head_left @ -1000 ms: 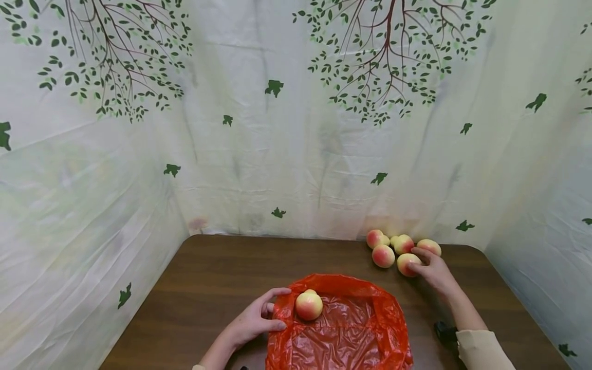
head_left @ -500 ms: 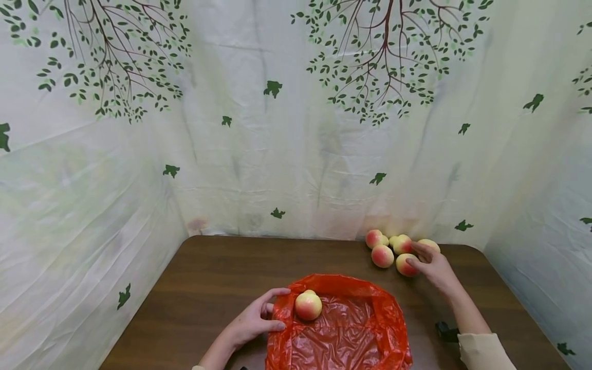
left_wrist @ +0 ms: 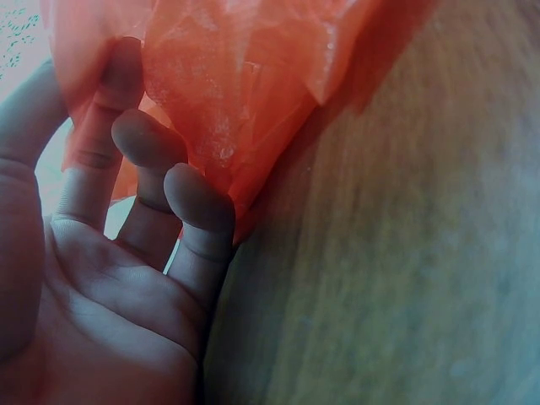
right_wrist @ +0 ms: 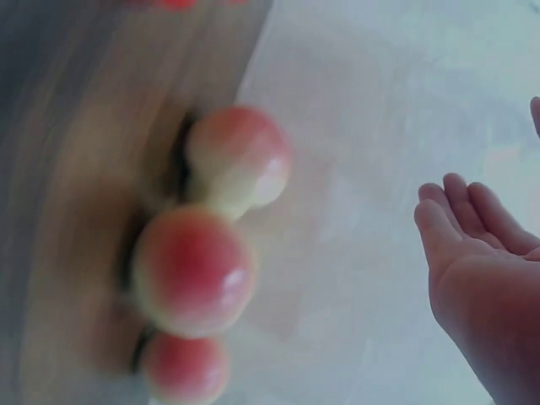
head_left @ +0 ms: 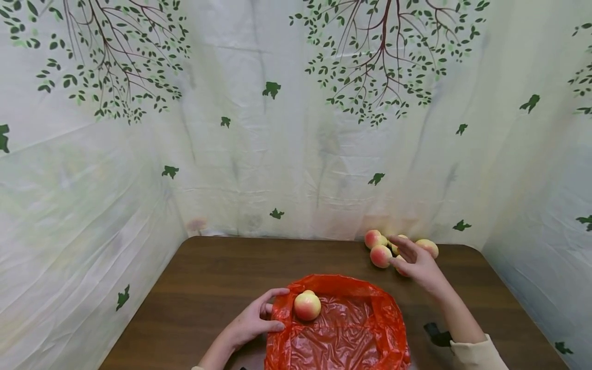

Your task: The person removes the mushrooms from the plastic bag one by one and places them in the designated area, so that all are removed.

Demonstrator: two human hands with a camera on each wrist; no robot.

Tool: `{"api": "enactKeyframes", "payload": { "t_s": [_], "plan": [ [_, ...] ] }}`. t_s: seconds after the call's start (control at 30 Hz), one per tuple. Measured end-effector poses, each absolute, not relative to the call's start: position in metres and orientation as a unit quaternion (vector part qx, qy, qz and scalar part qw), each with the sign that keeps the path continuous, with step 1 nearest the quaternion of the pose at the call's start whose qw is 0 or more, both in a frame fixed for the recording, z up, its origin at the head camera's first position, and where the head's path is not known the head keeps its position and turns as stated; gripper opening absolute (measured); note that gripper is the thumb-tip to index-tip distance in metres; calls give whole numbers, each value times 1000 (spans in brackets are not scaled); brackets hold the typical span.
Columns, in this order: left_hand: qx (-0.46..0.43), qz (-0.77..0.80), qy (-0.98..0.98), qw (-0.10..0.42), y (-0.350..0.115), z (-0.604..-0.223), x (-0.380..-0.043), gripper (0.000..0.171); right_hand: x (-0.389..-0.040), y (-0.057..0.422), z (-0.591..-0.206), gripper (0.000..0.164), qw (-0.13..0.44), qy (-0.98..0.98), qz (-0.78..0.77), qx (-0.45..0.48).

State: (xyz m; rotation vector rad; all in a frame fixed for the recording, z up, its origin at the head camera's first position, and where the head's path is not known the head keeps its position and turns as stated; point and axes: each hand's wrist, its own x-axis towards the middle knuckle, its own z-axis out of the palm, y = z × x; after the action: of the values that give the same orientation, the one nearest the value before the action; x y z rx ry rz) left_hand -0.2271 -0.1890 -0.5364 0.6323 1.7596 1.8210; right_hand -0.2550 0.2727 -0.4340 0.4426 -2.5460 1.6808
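Note:
At the near left, my left hand (head_left: 252, 319) holds the left edge of a red plastic bag (head_left: 342, 282), thumb and fingers against it. The left wrist view shows curled fingers (left_wrist: 198, 198) at the translucent film. One pink-and-yellow peach (head_left: 307, 306) lies on the bag, by its left side. Farther back, my right hand (head_left: 418, 264) hovers over a group of peaches, fingers extended and thumb apart. A front-left peach (head_left: 381, 256), a back-left peach (head_left: 373, 238) and a right peach (head_left: 427, 248) show beside it. It partly hides others. The right wrist view shows the hand (right_wrist: 481, 278) apart from the peaches.
A brown wooden table (head_left: 222, 267) carries everything. A pale curtain (head_left: 296, 154) with printed leaves and branches closes off the back and sides. A small black device (head_left: 437, 335) sits by the right wrist.
My right hand has moved left, from the right-hand peaches to over the middle of the group. The left hand, the bag and the peach on it stay as they were.

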Motion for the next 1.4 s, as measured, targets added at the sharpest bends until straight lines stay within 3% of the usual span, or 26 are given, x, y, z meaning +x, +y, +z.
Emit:
{"api": "enactKeyframes", "payload": {
  "t_s": [0.93,1.4],
  "plan": [
    [237,677,644,265,-190,-538,-228,74,-240,170,-425,61,-33,-761,605,230],
    [242,682,636,269,-189,-537,-227,75,-239,136,-444,60,-73,-751,608,248]
  ]
}}
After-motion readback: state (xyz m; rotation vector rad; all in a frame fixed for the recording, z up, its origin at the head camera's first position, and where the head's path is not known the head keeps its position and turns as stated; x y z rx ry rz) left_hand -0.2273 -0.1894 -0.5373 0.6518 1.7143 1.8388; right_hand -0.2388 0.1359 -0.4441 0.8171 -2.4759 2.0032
